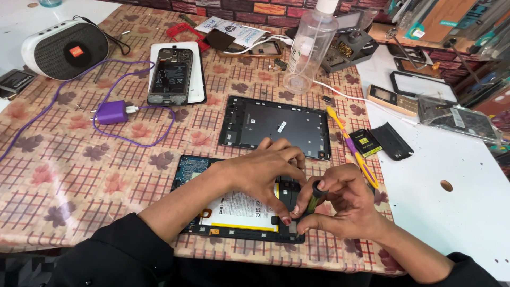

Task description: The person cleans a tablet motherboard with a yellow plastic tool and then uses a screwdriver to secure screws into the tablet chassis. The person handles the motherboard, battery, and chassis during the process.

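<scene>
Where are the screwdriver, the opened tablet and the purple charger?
screwdriver [315, 195], head view, green shaft below cap.
opened tablet [192, 167], head view, blue board corner.
purple charger [111, 112], head view, plug body.

**Colours on the repair bench**

A beige tablecloth [79, 159] is showing red checks and brown leaves. A purple charger [111, 112] is trailing purple cable. The opened tablet [234, 212] is showing a white, yellow-edged battery [239, 210]. A black back panel [276, 126] is lying beside a yellow-and-purple tool [353, 151].

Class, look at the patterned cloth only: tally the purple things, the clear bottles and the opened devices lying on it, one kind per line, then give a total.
Purple things: 2, the charger and its cable
Clear bottles: 1, the bottle
Opened devices: 2, the tablet and the phone
Total: 5
</scene>
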Action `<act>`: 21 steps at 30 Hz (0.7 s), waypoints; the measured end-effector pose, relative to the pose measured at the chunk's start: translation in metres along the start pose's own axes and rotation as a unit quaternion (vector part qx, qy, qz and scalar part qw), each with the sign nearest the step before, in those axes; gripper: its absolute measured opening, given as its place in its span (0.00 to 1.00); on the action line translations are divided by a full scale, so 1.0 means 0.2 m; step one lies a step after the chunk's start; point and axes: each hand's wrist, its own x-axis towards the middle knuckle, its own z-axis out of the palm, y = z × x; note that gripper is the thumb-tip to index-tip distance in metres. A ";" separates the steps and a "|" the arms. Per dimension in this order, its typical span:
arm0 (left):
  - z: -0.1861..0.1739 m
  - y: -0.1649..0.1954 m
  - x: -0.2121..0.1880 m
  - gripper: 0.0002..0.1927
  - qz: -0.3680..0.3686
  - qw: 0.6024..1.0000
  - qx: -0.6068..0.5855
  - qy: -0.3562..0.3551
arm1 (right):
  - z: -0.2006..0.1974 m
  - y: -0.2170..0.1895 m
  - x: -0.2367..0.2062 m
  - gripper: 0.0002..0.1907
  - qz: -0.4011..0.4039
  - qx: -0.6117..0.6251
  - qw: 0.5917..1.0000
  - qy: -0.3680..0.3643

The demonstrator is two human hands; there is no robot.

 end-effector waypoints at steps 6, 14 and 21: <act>0.00 -0.08 0.03 0.40 -0.004 1.000 0.017 0.015 | -0.02 -0.01 0.00 0.34 -0.004 -0.020 1.000 0.003; 0.00 -0.11 0.00 0.37 0.000 0.999 -0.018 0.049 | -0.02 0.01 0.01 0.35 0.003 -0.053 0.998 0.018; 0.01 -0.09 0.00 0.36 0.020 0.995 -0.066 0.066 | -0.05 -0.03 0.04 0.36 0.002 -0.060 0.998 0.028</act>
